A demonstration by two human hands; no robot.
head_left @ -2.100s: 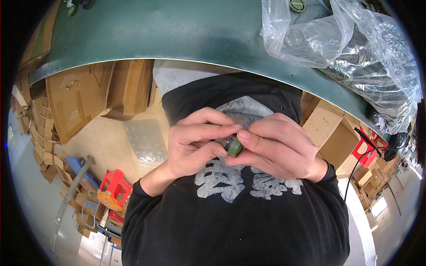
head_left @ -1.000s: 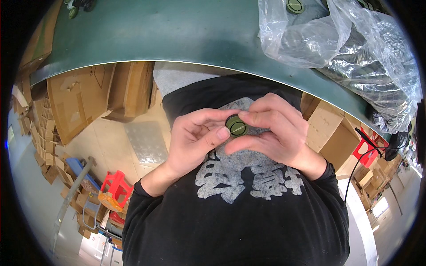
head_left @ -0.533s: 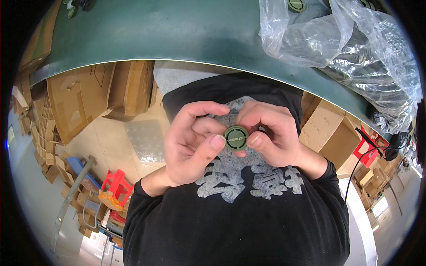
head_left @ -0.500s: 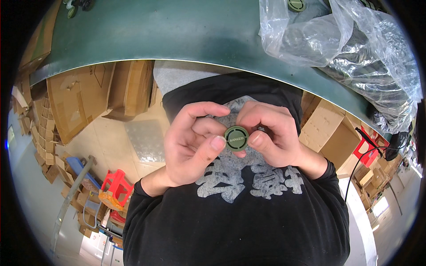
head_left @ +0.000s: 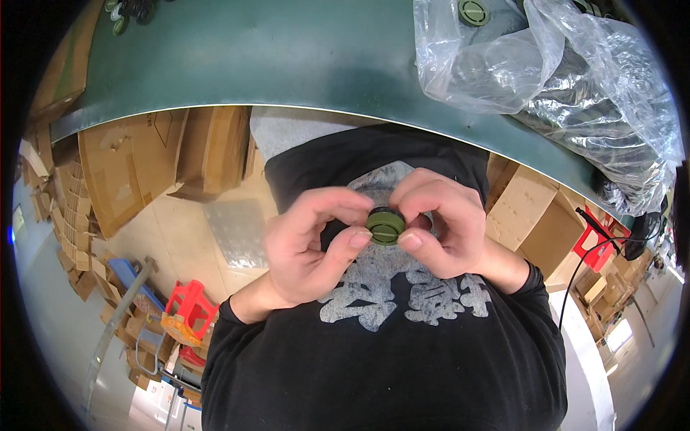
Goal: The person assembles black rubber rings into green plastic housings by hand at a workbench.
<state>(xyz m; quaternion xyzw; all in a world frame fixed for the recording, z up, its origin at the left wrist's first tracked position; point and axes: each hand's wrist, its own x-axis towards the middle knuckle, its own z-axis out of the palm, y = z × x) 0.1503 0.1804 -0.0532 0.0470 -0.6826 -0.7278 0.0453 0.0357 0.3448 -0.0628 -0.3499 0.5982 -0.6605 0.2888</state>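
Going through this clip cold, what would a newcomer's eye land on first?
Probably the small round green piece at the picture's centre, held at the fingertips of the left hand and right hand in front of a black top. Next, the shiny clear plastic bag at the upper right, on the dark green table. Then the bright red stool at the lower left.

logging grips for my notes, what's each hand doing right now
Left hand: closed, thumb and fingers at the left side of the round green cap.
Right hand: closed, holding the round green cap's right side.
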